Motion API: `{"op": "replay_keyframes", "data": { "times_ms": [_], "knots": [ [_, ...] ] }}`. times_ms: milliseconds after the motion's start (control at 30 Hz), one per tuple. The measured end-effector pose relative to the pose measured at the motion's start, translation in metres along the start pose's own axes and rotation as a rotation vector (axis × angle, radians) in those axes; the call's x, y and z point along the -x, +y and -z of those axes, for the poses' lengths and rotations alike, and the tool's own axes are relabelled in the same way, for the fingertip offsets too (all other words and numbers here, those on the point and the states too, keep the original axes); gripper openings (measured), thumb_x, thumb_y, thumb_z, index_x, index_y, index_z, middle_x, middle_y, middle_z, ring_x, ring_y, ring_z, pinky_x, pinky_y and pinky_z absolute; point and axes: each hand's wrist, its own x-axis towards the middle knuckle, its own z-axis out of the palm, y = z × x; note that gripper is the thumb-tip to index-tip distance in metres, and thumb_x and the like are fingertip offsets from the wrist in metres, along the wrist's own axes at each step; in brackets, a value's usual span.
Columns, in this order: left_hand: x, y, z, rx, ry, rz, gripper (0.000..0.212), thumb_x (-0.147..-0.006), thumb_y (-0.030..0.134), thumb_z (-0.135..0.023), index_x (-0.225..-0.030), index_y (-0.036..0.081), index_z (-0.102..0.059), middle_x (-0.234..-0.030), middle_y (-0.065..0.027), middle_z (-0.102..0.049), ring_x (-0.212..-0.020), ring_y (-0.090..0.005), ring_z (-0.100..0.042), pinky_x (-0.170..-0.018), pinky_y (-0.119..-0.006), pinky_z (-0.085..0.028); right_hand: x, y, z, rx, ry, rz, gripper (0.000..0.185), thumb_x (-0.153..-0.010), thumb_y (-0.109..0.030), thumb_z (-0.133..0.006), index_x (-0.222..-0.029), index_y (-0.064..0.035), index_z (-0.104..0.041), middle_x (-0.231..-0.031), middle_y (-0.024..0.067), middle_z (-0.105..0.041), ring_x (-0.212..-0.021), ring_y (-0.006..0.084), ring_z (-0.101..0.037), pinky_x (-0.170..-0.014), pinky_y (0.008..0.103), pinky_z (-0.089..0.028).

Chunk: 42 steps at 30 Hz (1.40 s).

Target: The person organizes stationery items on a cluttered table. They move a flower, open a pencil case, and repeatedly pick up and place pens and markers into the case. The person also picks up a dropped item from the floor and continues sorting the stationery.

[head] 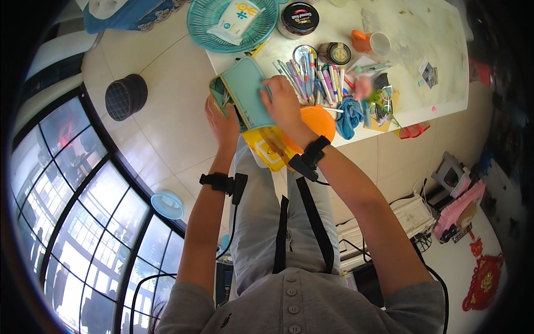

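Note:
A teal pencil case with a yellowish edge lies at the table's near left corner. Its left side gapes, and some slim items show in the dark opening. My left hand grips the case at that open side, thumb near the opening. On the right, my right hand holds the edge of the case, with fingers over its flat teal face. Several pens and markers lie in a row just beyond my right hand. Below the case are a yellow packet and a round orange item, partly behind my right wrist.
A teal basket holds a wipes packet. Nearby stand a black-lidded jar, a smaller jar and an orange-handled mug. A blue cloth and eyeglasses lie rightward. A dark stool stands on the floor.

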Motion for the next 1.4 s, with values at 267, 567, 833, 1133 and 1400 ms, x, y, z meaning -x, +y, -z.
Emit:
{"op": "replay_keyframes", "data": {
  "times_ms": [267, 567, 833, 1133, 1400],
  "knots": [
    [-0.016, -0.002, -0.009, 0.066, -0.119, 0.390, 0.050, -0.083, 0.023, -0.045, -0.127, 0.007, -0.028, -0.109, -0.0234, -0.052, -0.098, -0.0407, -0.050, -0.082, -0.046, -0.040, -0.006, -0.032, -0.045, 0.366, -0.384, -0.097, 0.023, -0.078, -0.024, -0.051, -0.077, -0.0016, -0.052, -0.072, 0.0135, -0.058, -0.061, 0.0279, -0.060, -0.053, 0.0367, -0.049],
    [-0.030, -0.045, -0.004, 0.103, -0.328, 0.243, 0.042, -0.087, 0.025, -0.037, -0.126, 0.009, -0.031, -0.092, -0.0278, -0.057, -0.086, -0.0443, -0.053, -0.075, -0.049, -0.042, -0.012, -0.042, -0.061, 0.503, -0.496, -0.097, 0.018, -0.075, -0.020, -0.050, -0.078, -0.0031, -0.054, -0.074, 0.0150, -0.061, -0.062, 0.0291, -0.062, -0.054, 0.0371, -0.049],
    [-0.040, -0.052, -0.012, 0.049, -0.488, 0.253, 0.052, -0.086, 0.023, -0.037, -0.129, 0.000, -0.019, -0.088, -0.0283, -0.058, -0.084, -0.0435, -0.055, -0.074, -0.048, -0.044, -0.020, -0.051, -0.059, 0.457, -0.605, -0.176, 0.017, -0.075, -0.021, -0.050, -0.078, -0.0050, -0.054, -0.070, 0.0159, -0.061, -0.064, 0.0331, -0.060, -0.058, 0.0419, -0.048],
    [-0.034, -0.046, -0.014, 0.015, -0.447, 0.319, 0.053, -0.087, 0.028, -0.039, -0.129, 0.001, -0.022, -0.090, -0.0278, -0.058, -0.085, -0.0418, -0.056, -0.075, -0.047, -0.044, -0.023, -0.067, 0.033, 0.123, -0.360, -0.208, 0.022, -0.078, -0.023, -0.050, -0.077, -0.0007, -0.050, -0.063, 0.0172, -0.056, -0.058, 0.0322, -0.057, -0.052, 0.0395, -0.044],
    [-0.007, -0.045, 0.016, 0.132, -0.152, 0.188, 0.039, -0.085, 0.028, -0.045, -0.115, 0.004, -0.043, -0.098, -0.0202, -0.056, -0.090, -0.0378, -0.053, -0.077, -0.044, -0.043, 0.009, -0.001, 0.125, 0.065, -0.279, -0.337, 0.020, -0.080, -0.018, -0.053, -0.074, 0.0004, -0.048, -0.056, 0.0124, -0.051, -0.049, 0.0191, -0.049, -0.051, 0.0305, -0.041]
  ]
}}
